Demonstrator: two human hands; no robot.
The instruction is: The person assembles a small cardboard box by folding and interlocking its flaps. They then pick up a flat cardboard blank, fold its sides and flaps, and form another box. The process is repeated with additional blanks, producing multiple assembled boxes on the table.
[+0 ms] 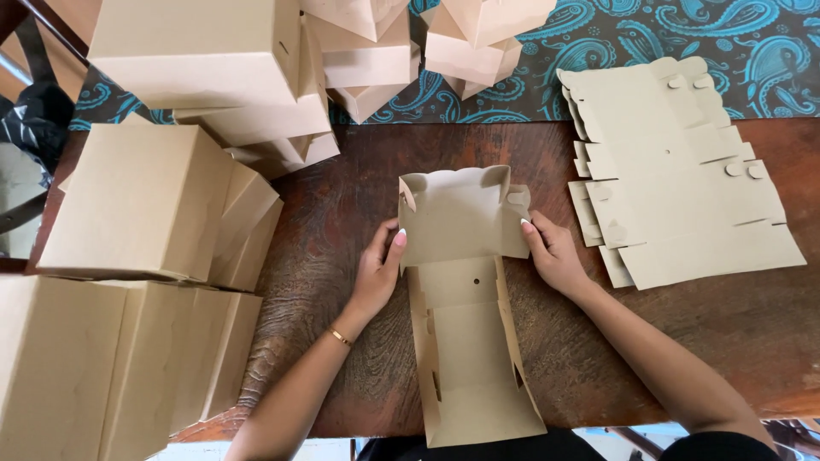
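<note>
A partly folded tan cardboard box blank (465,299) lies on the dark wooden table (342,205), its far flap raised and its long side walls turned up. My left hand (378,271) presses the left edge of the raised flap with thumb and fingers. On the other side, my right hand (553,253) grips the flap's right edge. Both hands hold the same piece at its fold line.
A stack of flat box blanks (675,171) lies to the right. Several finished tan boxes (145,205) are piled at the left and along the far edge (367,60). A blue paisley cloth (683,34) covers the back.
</note>
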